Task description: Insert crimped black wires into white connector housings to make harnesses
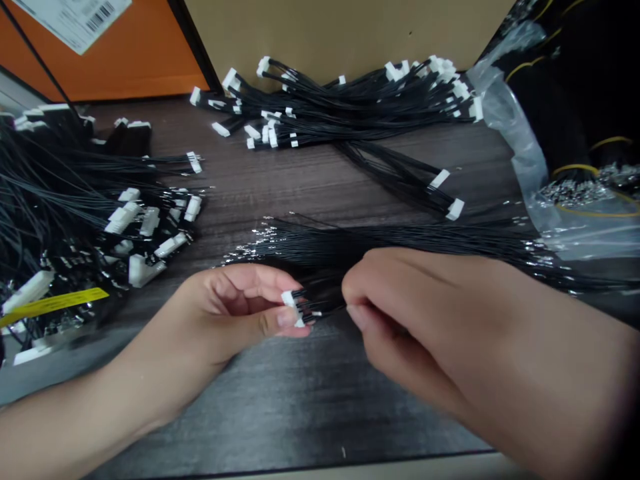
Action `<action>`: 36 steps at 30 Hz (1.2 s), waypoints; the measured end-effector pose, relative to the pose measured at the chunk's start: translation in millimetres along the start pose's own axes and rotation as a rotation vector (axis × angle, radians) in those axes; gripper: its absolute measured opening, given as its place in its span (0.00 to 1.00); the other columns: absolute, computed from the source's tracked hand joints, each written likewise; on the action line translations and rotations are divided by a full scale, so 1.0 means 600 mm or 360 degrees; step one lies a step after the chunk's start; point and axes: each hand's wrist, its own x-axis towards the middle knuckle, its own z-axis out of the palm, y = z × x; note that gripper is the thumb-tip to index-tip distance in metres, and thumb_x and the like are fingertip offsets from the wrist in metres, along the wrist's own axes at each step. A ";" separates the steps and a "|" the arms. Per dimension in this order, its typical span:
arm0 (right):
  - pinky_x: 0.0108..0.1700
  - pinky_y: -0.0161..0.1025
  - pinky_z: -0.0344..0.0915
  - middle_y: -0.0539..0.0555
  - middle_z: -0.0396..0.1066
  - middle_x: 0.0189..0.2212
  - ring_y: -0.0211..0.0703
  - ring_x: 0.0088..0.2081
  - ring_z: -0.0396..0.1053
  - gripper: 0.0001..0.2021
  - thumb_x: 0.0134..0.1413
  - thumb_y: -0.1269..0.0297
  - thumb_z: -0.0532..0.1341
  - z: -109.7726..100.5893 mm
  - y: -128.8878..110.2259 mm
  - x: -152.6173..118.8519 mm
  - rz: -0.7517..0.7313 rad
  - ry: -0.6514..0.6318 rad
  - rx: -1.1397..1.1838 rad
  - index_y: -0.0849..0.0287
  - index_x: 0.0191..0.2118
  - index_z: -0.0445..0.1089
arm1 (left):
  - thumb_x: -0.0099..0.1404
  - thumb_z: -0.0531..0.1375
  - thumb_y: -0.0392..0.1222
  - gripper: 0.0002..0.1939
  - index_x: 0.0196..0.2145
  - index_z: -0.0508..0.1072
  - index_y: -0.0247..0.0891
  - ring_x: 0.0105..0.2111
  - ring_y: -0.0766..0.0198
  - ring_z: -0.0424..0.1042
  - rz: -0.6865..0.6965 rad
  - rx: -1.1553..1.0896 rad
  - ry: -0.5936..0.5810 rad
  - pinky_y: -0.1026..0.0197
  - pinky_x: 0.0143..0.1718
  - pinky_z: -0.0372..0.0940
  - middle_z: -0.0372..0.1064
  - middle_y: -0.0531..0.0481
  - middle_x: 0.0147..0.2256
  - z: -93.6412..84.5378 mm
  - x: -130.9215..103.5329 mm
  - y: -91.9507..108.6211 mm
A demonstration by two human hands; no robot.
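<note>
My left hand (pixel 245 310) pinches a small white connector (pixel 290 303) between thumb and fingers. Several short black wires run out of the connector toward the right. Close by on that side, my right hand (pixel 405 307) is closed, thumb against the curled forefinger, at a thin black wire (pixel 333 311); part of its grip is hidden. Just behind both hands lies a bundle of loose black wires (pixel 400 237) with shiny metal terminals at their ends.
Wire harnesses with white connectors (pixel 345 107) lie piled at the back, before a tan box (pixel 340 33). More harnesses (pixel 60 180) heap at the left near a yellow strip (pixel 60 305). A clear plastic bag (pixel 520 147) with bundled wires occupies the right.
</note>
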 end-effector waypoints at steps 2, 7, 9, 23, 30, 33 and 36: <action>0.21 0.39 0.58 0.47 0.67 0.24 0.37 0.20 0.62 0.13 0.64 0.79 0.55 0.010 -0.001 0.001 -0.0012 -0.0044 0.0053 0.56 0.31 0.68 | 0.48 0.82 0.32 0.11 0.30 0.90 0.39 0.26 0.64 0.86 -0.0014 -0.0008 0.0003 0.72 0.32 0.80 0.88 0.52 0.27 0.000 0.001 0.001; 0.23 0.39 0.61 0.47 0.68 0.24 0.37 0.21 0.66 0.12 0.62 0.79 0.60 0.021 0.002 0.018 -0.0026 -0.0047 0.0073 0.59 0.30 0.73 | 0.49 0.82 0.32 0.11 0.30 0.89 0.40 0.26 0.65 0.86 -0.0010 -0.0023 -0.0060 0.72 0.32 0.79 0.87 0.53 0.27 -0.005 0.004 0.004; 0.23 0.38 0.60 0.47 0.69 0.23 0.37 0.22 0.66 0.11 0.60 0.80 0.63 0.019 0.003 0.022 -0.0035 -0.0049 0.0083 0.59 0.29 0.73 | 0.50 0.81 0.32 0.10 0.31 0.89 0.40 0.26 0.66 0.86 -0.0012 -0.0033 -0.0085 0.73 0.32 0.79 0.88 0.53 0.27 -0.007 0.003 0.003; 0.20 0.39 0.61 0.47 0.71 0.23 0.35 0.20 0.67 0.14 0.66 0.77 0.57 0.021 0.007 0.016 0.0085 -0.0142 0.0207 0.59 0.30 0.74 | 0.53 0.79 0.28 0.09 0.31 0.88 0.38 0.27 0.66 0.86 -0.0087 -0.0137 -0.0116 0.73 0.32 0.78 0.87 0.53 0.26 -0.001 0.000 0.008; 0.22 0.40 0.62 0.48 0.71 0.24 0.37 0.21 0.68 0.14 0.65 0.78 0.57 0.020 0.006 0.020 0.0068 -0.0112 0.0144 0.59 0.30 0.75 | 0.55 0.79 0.28 0.09 0.33 0.88 0.37 0.28 0.67 0.86 -0.0091 -0.0171 -0.0123 0.72 0.34 0.79 0.88 0.53 0.28 -0.002 0.002 0.006; 0.22 0.37 0.61 0.47 0.70 0.23 0.34 0.20 0.66 0.12 0.63 0.80 0.60 0.020 0.010 0.016 0.0056 -0.0121 0.0196 0.60 0.30 0.74 | 0.54 0.79 0.27 0.10 0.32 0.88 0.38 0.27 0.68 0.86 -0.0084 -0.0181 -0.0136 0.74 0.32 0.78 0.88 0.54 0.27 -0.001 0.001 0.006; 0.22 0.37 0.61 0.46 0.71 0.23 0.33 0.20 0.65 0.11 0.61 0.80 0.63 0.020 0.010 0.014 0.0064 -0.0138 0.0198 0.60 0.30 0.74 | 0.53 0.80 0.28 0.10 0.32 0.88 0.37 0.27 0.67 0.86 -0.0100 -0.0183 -0.0144 0.73 0.32 0.78 0.88 0.53 0.27 -0.001 0.000 0.007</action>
